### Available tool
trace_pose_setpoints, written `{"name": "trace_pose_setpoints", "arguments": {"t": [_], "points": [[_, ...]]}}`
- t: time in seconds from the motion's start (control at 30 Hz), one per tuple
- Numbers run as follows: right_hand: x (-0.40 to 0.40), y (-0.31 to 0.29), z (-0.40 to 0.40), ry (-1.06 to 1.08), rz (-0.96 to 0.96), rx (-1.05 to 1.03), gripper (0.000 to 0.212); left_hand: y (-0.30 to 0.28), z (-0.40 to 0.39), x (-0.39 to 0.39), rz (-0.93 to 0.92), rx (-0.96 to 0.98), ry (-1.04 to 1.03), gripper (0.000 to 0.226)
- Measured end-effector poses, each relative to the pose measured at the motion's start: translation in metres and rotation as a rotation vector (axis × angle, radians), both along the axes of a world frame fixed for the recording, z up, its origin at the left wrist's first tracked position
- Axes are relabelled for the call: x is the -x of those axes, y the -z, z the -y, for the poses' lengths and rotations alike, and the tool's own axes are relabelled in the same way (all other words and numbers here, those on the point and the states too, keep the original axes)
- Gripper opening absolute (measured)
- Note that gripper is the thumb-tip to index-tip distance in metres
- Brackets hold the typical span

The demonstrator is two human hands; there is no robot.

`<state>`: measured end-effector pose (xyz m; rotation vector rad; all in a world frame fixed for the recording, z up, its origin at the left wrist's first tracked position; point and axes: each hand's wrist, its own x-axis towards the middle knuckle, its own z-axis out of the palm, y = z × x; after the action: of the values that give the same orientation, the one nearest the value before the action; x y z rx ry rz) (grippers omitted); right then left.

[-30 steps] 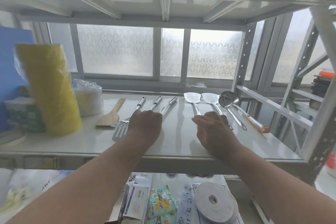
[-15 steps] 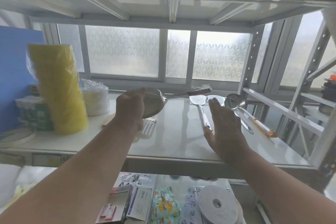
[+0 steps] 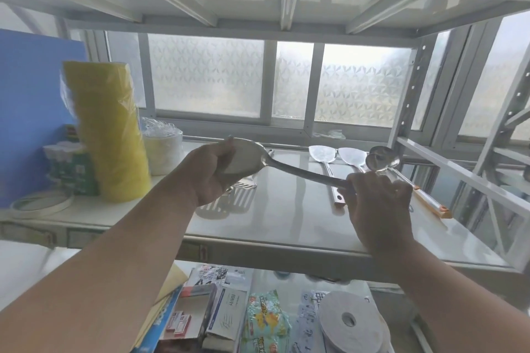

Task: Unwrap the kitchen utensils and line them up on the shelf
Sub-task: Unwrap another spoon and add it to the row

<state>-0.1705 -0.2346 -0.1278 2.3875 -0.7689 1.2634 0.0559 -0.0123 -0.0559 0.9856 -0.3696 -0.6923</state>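
I hold a large steel spoon [image 3: 275, 165] in the air above the white shelf [image 3: 286, 226]. My left hand [image 3: 210, 173] grips its bowl, and my right hand [image 3: 375, 198] grips the end of its handle. Two flat steel spatulas [image 3: 322, 155] [image 3: 351, 156] and two ladles [image 3: 383, 159] lie in a row at the shelf's back right, one ladle with an orange-tipped handle [image 3: 430, 203]. A slotted turner [image 3: 243, 185] lies partly hidden under my left hand.
A yellow wrapped roll [image 3: 109, 135] and a white stack of bowls in plastic [image 3: 163, 152] stand at the left, with tape rolls [image 3: 40, 205] nearby. A metal upright [image 3: 407, 89] bounds the shelf's right side. Packets and a white roll [image 3: 351, 324] lie on the shelf below.
My left hand lifted the spoon off the shelf by its bowl. My right hand, open half a second ago, has closed on the handle end.
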Motion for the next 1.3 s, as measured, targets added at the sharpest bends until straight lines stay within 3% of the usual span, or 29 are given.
{"name": "trace_pose_setpoints", "arguments": {"t": [0.07, 0.13, 0.3, 0.33, 0.43, 0.5, 0.57, 0.93, 1.03, 1.17, 1.3], "points": [[0.000, -0.002, -0.004, -0.015, -0.034, 0.013, 0.015, -0.008, -0.004, 0.000, -0.085, 0.105, 0.096, 0.052], [0.001, -0.002, -0.011, -0.047, -0.067, -0.033, 0.027, -0.011, -0.004, -0.002, -0.047, 0.140, 0.199, 0.075], [-0.005, 0.000, -0.043, -0.220, -0.016, -0.171, 0.025, -0.010, 0.020, 0.002, 0.102, 0.175, 0.201, 0.087], [-0.006, -0.002, -0.049, -0.261, 0.012, -0.224, 0.026, -0.009, 0.026, 0.007, 0.158, 0.155, 0.185, 0.081], [-0.016, -0.007, -0.063, -0.418, 0.113, -0.465, 0.033, 0.001, 0.047, 0.024, 0.395, 0.049, 0.201, 0.020], [-0.023, -0.011, -0.067, -0.476, 0.122, -0.562, 0.038, 0.011, 0.059, 0.035, 0.578, -0.046, 0.218, 0.036], [-0.028, -0.015, -0.071, -0.473, 0.119, -0.615, 0.041, 0.022, 0.072, 0.041, 0.649, -0.111, 0.182, 0.040], [-0.048, -0.007, -0.048, -0.440, -0.045, -0.764, 0.020, 0.051, 0.122, 0.030, 0.511, -0.373, 0.061, 0.007], [-0.052, -0.003, -0.046, -0.378, -0.128, -0.807, 0.023, 0.064, 0.125, 0.025, 0.509, -0.430, 0.097, 0.017], [-0.055, -0.004, -0.048, -0.333, -0.206, -0.842, 0.046, 0.075, 0.129, 0.018, 0.557, -0.467, 0.086, 0.019], [-0.055, -0.001, -0.050, -0.325, -0.203, -0.836, 0.027, 0.078, 0.132, 0.017, 0.620, -0.518, 0.028, 0.028]]}}
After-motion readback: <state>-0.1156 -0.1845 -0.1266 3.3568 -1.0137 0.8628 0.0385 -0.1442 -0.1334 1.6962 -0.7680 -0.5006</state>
